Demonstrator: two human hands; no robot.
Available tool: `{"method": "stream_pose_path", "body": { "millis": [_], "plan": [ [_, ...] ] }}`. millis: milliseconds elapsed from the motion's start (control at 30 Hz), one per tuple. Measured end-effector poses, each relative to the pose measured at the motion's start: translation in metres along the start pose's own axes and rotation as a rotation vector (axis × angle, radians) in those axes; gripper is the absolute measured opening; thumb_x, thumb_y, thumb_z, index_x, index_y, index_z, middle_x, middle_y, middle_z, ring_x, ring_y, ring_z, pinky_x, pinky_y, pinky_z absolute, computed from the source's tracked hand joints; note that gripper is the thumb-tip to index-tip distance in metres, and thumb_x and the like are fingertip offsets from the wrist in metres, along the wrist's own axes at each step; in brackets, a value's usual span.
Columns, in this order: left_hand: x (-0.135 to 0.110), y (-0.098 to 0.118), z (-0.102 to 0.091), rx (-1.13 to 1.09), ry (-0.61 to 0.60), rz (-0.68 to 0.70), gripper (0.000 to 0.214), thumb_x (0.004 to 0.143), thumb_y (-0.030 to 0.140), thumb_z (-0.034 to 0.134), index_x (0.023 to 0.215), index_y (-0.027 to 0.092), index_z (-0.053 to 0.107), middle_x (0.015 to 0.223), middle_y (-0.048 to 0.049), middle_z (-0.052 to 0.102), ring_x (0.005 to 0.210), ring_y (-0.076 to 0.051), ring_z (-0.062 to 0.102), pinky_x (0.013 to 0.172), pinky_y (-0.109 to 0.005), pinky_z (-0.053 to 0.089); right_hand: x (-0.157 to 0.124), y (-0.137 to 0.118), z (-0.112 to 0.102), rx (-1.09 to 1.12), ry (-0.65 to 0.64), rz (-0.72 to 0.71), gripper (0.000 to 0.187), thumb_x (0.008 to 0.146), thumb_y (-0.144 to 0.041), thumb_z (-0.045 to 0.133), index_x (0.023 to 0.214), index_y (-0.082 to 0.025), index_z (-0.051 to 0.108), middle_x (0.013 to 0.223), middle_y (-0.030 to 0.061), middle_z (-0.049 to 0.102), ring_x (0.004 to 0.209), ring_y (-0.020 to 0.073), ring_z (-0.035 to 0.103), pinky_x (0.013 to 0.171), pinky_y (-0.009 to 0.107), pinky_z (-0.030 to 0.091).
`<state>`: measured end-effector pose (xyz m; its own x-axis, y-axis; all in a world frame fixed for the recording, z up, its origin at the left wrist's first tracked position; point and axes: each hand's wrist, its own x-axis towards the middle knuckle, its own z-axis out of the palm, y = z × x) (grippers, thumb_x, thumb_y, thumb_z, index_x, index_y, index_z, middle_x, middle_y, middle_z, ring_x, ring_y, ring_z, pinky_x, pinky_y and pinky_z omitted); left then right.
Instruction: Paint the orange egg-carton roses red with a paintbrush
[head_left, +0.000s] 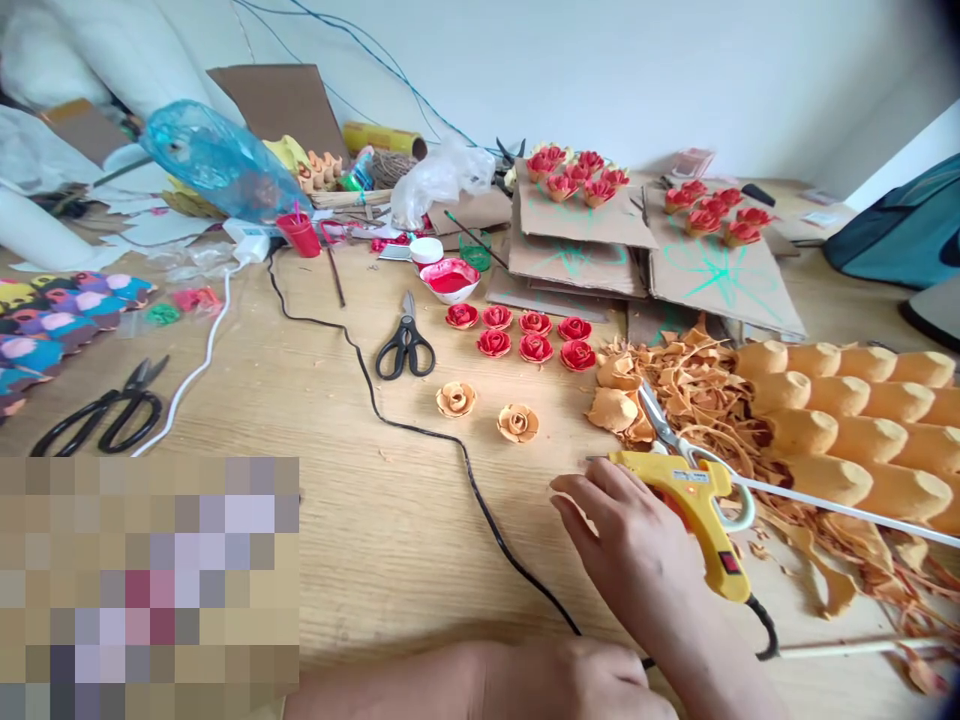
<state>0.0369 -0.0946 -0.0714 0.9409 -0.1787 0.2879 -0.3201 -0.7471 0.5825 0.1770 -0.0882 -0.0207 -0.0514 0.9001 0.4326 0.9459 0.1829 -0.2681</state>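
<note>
My right hand (630, 540) reaches across the left side of a yellow hot glue gun (694, 490), its fingers stretched out and apart near the nozzle. The gun lies on the table with its red switch showing and a white glue stick at its back. My left hand (600, 680) is low at the bottom edge, by the gun's black cord (480, 500); its fingers are hidden. Farther on lie two unpainted orange paper roses (517, 423) and several red-painted roses (535, 348) in two rows. Scissors with pale handles (675, 440) rest behind the gun.
Orange egg-carton cups (847, 440) and scraps (697, 380) fill the right side. Cardboard sheets (585, 270) bearing red flowers stand behind, near a bowl of red paint (450, 282). Black scissors (406, 340) and larger shears (112, 405) lie leftward. Pixel blocks cover the lower left.
</note>
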Motion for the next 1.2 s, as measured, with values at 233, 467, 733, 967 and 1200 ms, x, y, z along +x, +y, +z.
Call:
{"method": "stream_pose_path", "body": {
  "millis": [233,467,733,967,1200],
  "plan": [
    [0.001,0.001,-0.003,0.119,0.078,0.150,0.018,0.100,0.022,0.068,0.082,0.024,0.069,0.105,0.0025,0.080,0.084,-0.013,0.067,0.072,-0.029,0.053,-0.002,0.008,0.022,-0.072,-0.084,-0.034,0.023,0.102,-0.016,0.055,0.081,-0.024,0.058,0.076,0.0008,0.062,0.068,0.0164,0.061,0.064,0.030,0.042],
    [-0.001,0.007,-0.013,0.214,0.129,0.122,0.019,0.103,0.025,0.066,0.084,0.022,0.068,0.071,0.0032,0.070,0.067,-0.013,0.060,0.070,-0.029,0.049,0.005,0.002,-0.022,0.140,-0.032,0.028,0.018,0.104,-0.021,0.052,0.087,-0.023,0.057,0.082,0.0013,0.061,0.069,0.0149,0.060,0.063,0.027,0.048],
    [0.001,0.013,-0.028,0.293,0.191,0.123,0.012,0.103,0.030,0.068,0.096,0.021,0.069,0.071,0.0058,0.071,0.063,-0.011,0.060,0.060,-0.030,0.041,-0.001,0.006,-0.073,0.857,0.495,0.334,0.011,0.096,-0.027,0.074,0.092,-0.021,0.066,0.089,0.0034,0.072,0.067,0.0136,0.067,0.062,0.028,0.058],
    [-0.002,0.005,-0.027,0.365,0.138,0.087,0.016,0.094,0.033,0.076,0.099,0.020,0.069,0.078,0.0013,0.071,0.068,-0.014,0.063,0.061,-0.033,0.040,0.000,0.006,-0.104,0.845,0.988,0.445,0.014,0.086,-0.023,0.086,0.090,-0.022,0.072,0.086,0.0007,0.073,0.071,0.0132,0.069,0.068,0.029,0.060],
    [0.001,0.001,-0.026,0.355,0.140,0.046,0.009,0.094,0.021,0.067,0.103,0.019,0.069,0.077,0.0016,0.074,0.070,-0.016,0.066,0.066,-0.031,0.044,0.029,0.043,-0.154,0.343,0.788,0.534,0.030,0.085,-0.047,0.081,0.105,-0.025,0.078,0.095,0.0053,0.079,0.085,0.0228,0.076,0.083,0.040,0.062]
  ]
}}
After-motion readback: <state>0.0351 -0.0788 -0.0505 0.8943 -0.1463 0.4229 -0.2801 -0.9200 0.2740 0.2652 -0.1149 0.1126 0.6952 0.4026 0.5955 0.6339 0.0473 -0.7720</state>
